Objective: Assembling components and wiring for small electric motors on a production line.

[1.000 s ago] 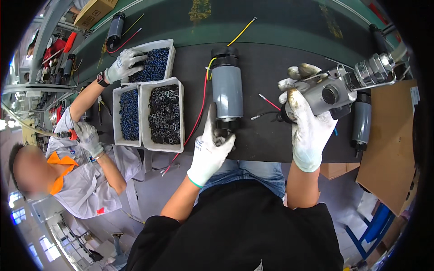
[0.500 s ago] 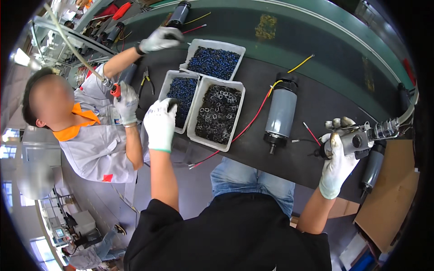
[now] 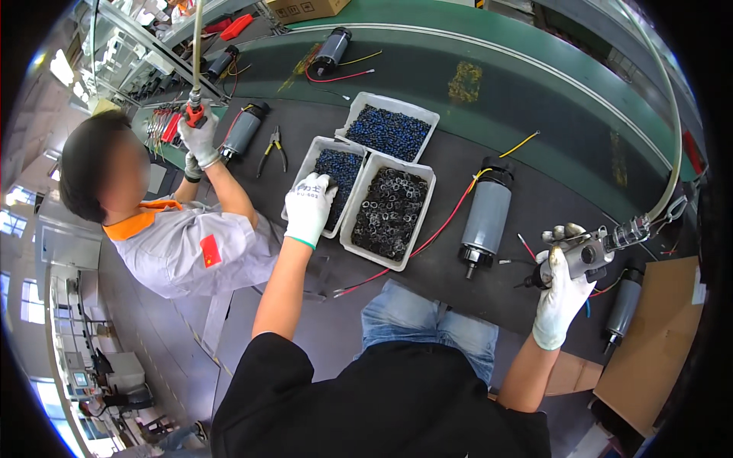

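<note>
My left hand (image 3: 309, 208), in a white glove, is at the left bin (image 3: 315, 158) of small blue and black parts (image 3: 340, 166). Its fingers are curled downward; the fingertips are partly hidden, and what they pinch cannot be seen. At the right, my right hand (image 3: 563, 294), also gloved, is wrapped round a grey air tool (image 3: 586, 258) with a hose fitting, held over the table edge. Between my hands, a grey cylindrical motor (image 3: 487, 214) lies with its shaft towards me and red and yellow wires running from its far end.
Another bin (image 3: 433, 183) holds dark rings; a far bin (image 3: 393, 128) holds more blue parts. Pliers (image 3: 272, 151) lie left. A co-worker (image 3: 195, 244) grips a red-handled driver (image 3: 195, 114) by a motor (image 3: 246, 130). A cardboard box (image 3: 657, 336) and motor (image 3: 626, 305) are right.
My left hand has come down to the left bin's parts. The co-worker's reaching hand has drawn back, and a motor now lies beside them. My right hand still holds the air tool.
</note>
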`<state>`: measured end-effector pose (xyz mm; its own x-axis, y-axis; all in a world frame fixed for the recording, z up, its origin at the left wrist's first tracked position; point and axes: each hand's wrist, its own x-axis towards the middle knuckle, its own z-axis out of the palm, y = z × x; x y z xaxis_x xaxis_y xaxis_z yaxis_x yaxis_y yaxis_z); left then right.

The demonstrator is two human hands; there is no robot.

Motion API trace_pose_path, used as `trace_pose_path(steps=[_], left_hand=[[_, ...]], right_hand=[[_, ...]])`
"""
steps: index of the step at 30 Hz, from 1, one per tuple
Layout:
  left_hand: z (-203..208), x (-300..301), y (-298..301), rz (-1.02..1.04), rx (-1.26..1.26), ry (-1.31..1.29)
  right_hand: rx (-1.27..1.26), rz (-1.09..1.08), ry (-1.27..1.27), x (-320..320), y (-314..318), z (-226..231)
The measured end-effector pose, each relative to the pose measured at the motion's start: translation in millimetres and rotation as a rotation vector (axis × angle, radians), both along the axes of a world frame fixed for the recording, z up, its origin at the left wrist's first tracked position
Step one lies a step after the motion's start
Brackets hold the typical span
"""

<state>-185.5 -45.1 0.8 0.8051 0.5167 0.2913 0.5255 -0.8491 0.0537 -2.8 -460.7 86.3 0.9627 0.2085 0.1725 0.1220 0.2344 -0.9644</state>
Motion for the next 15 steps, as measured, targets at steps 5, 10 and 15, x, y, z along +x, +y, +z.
trace_pose_path(steps=[5, 10, 15], left_hand=[[12, 0, -22, 0.010, -0.275, -0.355], [75, 27, -146, 0.019, -1.142, -0.843], [61, 34, -229, -0.145, -1.553, -0.886]], right_hand=[[0.108, 0.039, 0.006, 1, -1, -3], [0.570, 0.133, 0.031, 5, 14, 15], [0.935, 0.252, 0.059, 2, 27, 44]])
